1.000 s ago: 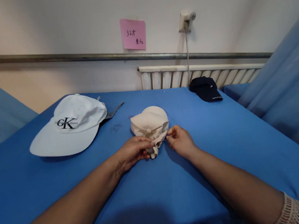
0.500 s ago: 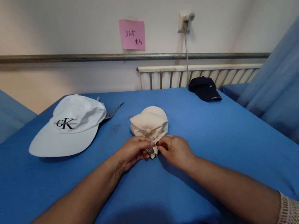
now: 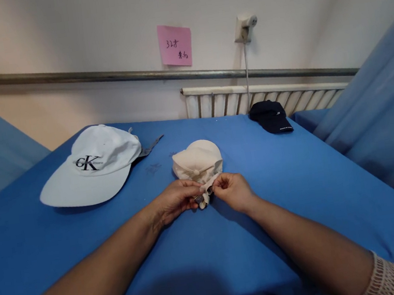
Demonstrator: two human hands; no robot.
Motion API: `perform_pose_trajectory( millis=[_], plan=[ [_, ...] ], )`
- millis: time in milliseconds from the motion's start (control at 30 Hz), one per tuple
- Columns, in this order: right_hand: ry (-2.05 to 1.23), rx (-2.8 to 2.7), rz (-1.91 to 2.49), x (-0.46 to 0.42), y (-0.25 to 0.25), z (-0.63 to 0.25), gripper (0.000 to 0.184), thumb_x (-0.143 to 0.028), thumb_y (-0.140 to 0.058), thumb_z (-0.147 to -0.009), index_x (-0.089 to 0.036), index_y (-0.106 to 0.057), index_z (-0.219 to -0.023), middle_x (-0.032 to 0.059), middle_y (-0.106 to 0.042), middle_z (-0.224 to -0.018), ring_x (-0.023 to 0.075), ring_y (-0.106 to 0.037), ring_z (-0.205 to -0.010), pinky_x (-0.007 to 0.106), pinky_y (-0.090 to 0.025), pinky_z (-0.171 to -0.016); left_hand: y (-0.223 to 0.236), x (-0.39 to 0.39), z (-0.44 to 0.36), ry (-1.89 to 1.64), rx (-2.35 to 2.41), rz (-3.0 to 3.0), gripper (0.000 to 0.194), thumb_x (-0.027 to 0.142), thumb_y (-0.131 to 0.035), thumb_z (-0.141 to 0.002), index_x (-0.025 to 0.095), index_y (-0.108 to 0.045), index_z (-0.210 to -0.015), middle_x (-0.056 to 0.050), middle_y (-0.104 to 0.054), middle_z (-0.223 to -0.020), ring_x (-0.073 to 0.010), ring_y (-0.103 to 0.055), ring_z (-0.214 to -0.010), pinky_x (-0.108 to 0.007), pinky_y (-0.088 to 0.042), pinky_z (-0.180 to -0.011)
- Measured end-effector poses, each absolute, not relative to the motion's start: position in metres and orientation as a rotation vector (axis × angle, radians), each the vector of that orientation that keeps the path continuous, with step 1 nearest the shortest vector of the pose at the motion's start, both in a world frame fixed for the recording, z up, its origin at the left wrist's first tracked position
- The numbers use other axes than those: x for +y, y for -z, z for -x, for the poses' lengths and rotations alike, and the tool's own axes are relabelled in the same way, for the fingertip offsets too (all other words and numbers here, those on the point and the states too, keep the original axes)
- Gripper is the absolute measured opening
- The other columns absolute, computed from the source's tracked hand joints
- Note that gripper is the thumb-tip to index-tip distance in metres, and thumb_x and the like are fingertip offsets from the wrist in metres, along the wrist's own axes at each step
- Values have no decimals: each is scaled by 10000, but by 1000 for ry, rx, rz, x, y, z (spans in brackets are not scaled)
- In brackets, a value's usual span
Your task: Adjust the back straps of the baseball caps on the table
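A cream baseball cap (image 3: 198,159) lies on the blue-covered table, its back strap side toward me. My left hand (image 3: 178,200) is closed on the cap's strap near a small metal buckle (image 3: 199,199). My right hand (image 3: 233,190) pinches the strap just to the right of the left fingers. The strap (image 3: 208,183) runs between both hands, and its end bunches below them. Fingers hide part of the buckle.
A white cap (image 3: 93,164) with black letters sits at the left, its dark strap sticking out rightward. A black cap (image 3: 271,116) lies at the back right. Behind the blue table (image 3: 133,264) are a radiator (image 3: 220,102) and a metal pipe (image 3: 99,76). Blue curtains (image 3: 384,101) hang on both sides.
My right hand has shifted slightly right and up, its fingertips now farther from the left ones. More of the strap and buckle area shows between the hands.
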State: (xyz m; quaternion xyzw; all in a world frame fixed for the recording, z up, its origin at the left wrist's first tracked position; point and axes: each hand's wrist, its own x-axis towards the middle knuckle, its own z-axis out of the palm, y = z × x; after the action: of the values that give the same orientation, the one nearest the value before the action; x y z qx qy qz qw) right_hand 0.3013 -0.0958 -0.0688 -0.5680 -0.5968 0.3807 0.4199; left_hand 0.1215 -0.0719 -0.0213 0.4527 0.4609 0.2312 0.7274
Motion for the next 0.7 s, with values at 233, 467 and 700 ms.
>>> perform_pose_trajectory(
  millis=[233,467,700],
  plan=[
    [-737,-1519,1578,-88,68,-315,81,-251,-587,-752,-192,-626,-712,-20,-635,-618,110,-536,-532,207,-386,-517,21,-71,-121,-503,1017,-978,210,230,-793,-695,91,-693,-818,-27,-667,-657,-91,-597,-527,-183,-465,-489],
    [-763,-1661,1587,-92,66,-317,50,-225,-609,-775,-197,-647,-756,-3,-682,-696,121,-580,-591,221,-407,-566,23,-69,-120,-500,1016,-977,228,232,-788,-691,89,-694,-842,-48,-688,-675,-103,-615,-529,-188,-483,-493],
    [-643,-1792,1601,-106,50,-307,128,-311,-680,-789,-190,-647,-814,20,-679,-775,140,-577,-657,245,-394,-601,19,-71,-122,-497,995,-992,198,226,-783,-699,98,-701,-825,-27,-671,-634,-103,-620,-522,-180,-476,-483]
  ],
)
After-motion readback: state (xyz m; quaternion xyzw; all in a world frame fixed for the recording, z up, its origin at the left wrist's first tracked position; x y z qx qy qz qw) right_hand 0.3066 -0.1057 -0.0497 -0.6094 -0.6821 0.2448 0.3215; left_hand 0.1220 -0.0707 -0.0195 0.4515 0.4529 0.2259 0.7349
